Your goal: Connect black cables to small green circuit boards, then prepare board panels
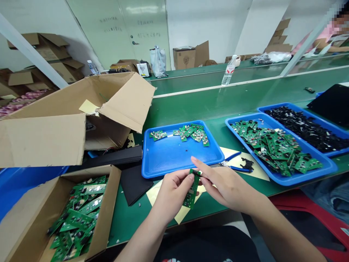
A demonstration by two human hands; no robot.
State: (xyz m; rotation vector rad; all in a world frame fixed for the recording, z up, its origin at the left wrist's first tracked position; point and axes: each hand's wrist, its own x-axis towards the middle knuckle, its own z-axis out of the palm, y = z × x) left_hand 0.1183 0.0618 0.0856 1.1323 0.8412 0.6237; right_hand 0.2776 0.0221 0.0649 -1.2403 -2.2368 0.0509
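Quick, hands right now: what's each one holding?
Left hand: closed on the green circuit board, gripping its edge.
Right hand: fingertips pinched on the same board's top end.

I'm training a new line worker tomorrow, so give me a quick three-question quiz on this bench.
1. True or false: the left hand and right hand are both on one circuit board.
2. Which holds the fewest boards? A) left blue tray B) middle blue tray C) cardboard box
3. Fill in: the right blue tray holds ___ parts.
Key: 1 true; 2 A; 3 black.
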